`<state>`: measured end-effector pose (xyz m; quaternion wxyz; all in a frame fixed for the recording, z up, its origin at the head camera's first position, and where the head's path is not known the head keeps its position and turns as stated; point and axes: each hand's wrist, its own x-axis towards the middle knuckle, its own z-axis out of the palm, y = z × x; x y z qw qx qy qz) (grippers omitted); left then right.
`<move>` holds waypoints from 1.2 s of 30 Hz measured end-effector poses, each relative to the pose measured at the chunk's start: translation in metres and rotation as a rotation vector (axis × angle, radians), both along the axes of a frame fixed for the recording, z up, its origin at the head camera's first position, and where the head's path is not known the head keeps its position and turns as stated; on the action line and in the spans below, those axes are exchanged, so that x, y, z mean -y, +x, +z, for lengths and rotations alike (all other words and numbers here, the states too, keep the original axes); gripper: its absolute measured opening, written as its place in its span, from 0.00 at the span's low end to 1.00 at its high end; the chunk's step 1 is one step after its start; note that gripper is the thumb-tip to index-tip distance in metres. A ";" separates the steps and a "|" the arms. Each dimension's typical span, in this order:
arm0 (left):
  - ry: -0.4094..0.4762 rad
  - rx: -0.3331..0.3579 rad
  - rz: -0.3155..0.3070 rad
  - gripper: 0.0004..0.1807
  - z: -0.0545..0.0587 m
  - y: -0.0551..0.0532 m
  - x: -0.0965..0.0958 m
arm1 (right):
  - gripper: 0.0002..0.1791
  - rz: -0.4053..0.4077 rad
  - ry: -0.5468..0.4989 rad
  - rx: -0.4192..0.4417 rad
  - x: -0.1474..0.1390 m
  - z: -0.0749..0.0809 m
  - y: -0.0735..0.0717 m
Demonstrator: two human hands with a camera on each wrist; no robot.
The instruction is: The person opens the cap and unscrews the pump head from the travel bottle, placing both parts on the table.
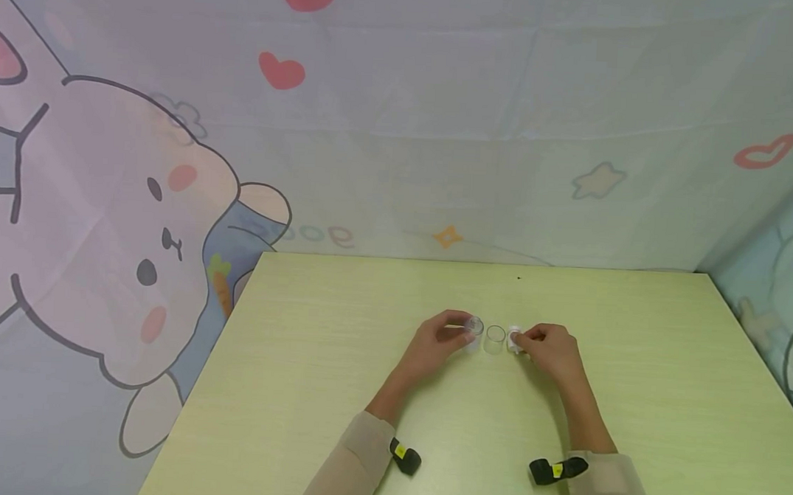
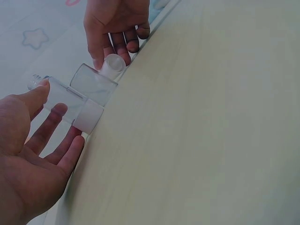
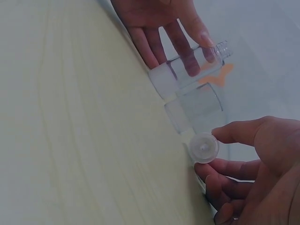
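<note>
A clear bottle (image 1: 473, 341) with a threaded neck and white base stands upright on the table, and my left hand (image 1: 432, 347) grips it between thumb and fingers. Just right of it is a clear open-topped cylinder (image 1: 495, 343), which neither hand holds. My right hand (image 1: 554, 352) pinches a small white cap (image 1: 515, 340) on the far side of that cylinder. In the right wrist view the round end of the cap (image 3: 204, 147) faces the camera. The left wrist view shows the bottle's white base (image 2: 88, 116) low beside the left fingertips.
The pale wood-grain table (image 1: 297, 391) extends around both hands. A printed cloth (image 1: 402, 129) with a rabbit and hearts hangs behind it. Black devices with yellow labels, one on the left wrist (image 1: 405, 458) and one on the right wrist (image 1: 557, 471), are strapped over the sleeves.
</note>
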<state>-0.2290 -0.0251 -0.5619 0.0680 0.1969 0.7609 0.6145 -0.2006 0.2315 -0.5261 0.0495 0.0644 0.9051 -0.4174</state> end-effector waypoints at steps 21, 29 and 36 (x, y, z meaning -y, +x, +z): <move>0.011 -0.014 -0.006 0.18 -0.001 -0.001 0.000 | 0.24 0.023 0.024 0.025 0.002 0.004 0.002; 0.001 -0.005 0.002 0.18 -0.001 -0.001 0.000 | 0.24 0.039 0.030 0.032 0.001 0.002 0.002; 0.001 -0.007 0.003 0.18 -0.001 -0.001 -0.001 | 0.24 0.045 0.031 0.038 0.001 0.005 0.004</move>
